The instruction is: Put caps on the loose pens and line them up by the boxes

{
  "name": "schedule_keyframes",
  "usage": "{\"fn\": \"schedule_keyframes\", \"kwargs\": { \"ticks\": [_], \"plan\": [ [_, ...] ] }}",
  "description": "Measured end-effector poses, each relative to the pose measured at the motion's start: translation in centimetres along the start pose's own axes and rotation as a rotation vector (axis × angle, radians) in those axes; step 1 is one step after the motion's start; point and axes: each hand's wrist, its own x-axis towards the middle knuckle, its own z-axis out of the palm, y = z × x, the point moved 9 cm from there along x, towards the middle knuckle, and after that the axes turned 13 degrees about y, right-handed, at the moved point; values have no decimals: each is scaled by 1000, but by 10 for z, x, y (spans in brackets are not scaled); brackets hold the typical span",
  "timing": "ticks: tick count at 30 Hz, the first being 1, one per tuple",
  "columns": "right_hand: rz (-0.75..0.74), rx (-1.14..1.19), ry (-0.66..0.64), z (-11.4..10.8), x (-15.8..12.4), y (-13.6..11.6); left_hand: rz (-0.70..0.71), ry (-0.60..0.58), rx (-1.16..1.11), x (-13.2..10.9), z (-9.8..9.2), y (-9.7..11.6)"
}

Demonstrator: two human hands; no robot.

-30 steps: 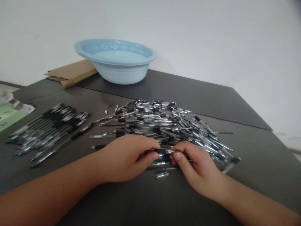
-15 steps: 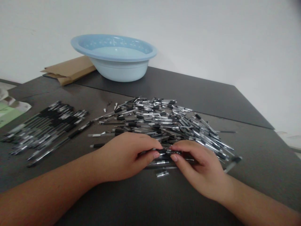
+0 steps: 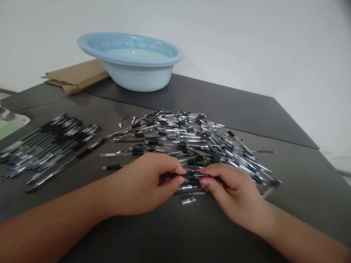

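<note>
Between my two hands is a black pen (image 3: 192,175), lying level above the near edge of the pile. My left hand (image 3: 149,184) pinches its left part between thumb and fingertips. The thumb and fingers of my right hand (image 3: 233,193) close on its right part. Much of the pen is hidden by the fingers. Just beyond and under the hands spreads a heap of loose pen parts (image 3: 189,137), with clear barrels, black grips and thin refills. One small clear piece (image 3: 188,201) sits nearest me, below the fingertips.
Pens laid side by side (image 3: 52,146) form a group on the left. A light blue basin (image 3: 137,78) stands at the back beside a folded brown cardboard piece (image 3: 79,75). A green and white item (image 3: 11,124) is at the left edge. The dark table (image 3: 296,175) meets a white wall.
The view has shifted slightly, with the basin and pens appearing a little higher and further left. Both hands keep their pinch on the pen, whose printed right part has turned or shifted slightly.
</note>
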Motion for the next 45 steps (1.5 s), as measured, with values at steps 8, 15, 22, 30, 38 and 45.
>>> {"fn": "schedule_keyframes", "kwargs": {
  "ticks": [8, 15, 22, 30, 38, 45],
  "plan": [
    [59, 76, -32, 3, 2, 3, 14, 21, -32, 0, 1, -1],
    [21, 27, -49, 2, 4, -2, 43, 36, -28, -1, 1, 2],
    [-79, -74, -16, 3, 4, -9, 160, 4, 82, 3, -1, 3],
    [-174, -39, 20, -5, 1, -14, 281, -1, 294, 4, -8, 9],
    [-228, 115, -23, -2, 3, -22, 236, -96, 131, 2, 2, 11],
    [-196, 161, -8, -3, 1, -21, 249, -106, 88, -3, 3, 14]
  ]
}}
